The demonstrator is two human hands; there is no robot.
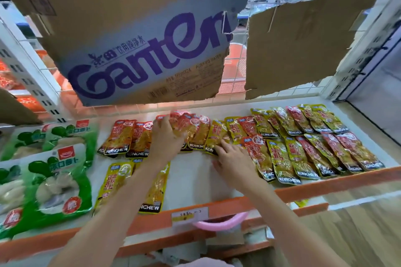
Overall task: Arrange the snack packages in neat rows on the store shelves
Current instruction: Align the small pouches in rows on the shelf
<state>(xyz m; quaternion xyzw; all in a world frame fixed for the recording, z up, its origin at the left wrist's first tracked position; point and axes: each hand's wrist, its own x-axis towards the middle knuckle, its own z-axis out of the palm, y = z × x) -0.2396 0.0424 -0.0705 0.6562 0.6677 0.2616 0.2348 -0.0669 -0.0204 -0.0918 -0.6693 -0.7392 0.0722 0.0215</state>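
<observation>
On the white shelf (195, 182), left hand (166, 136) grips red snack packets (186, 124) — right hand (233, 158) lies spread, fingertips touching a yellow packet (213, 138).

Torn cardboard sheet (138, 50) printed "Ganten" in purple, hanging over the wire back panel, plain brown cardboard piece (303, 45) beside it (ragged edges), pink plastic basin (219, 222) below — handwritten price tag (189, 214) on the orange edge
</observation>
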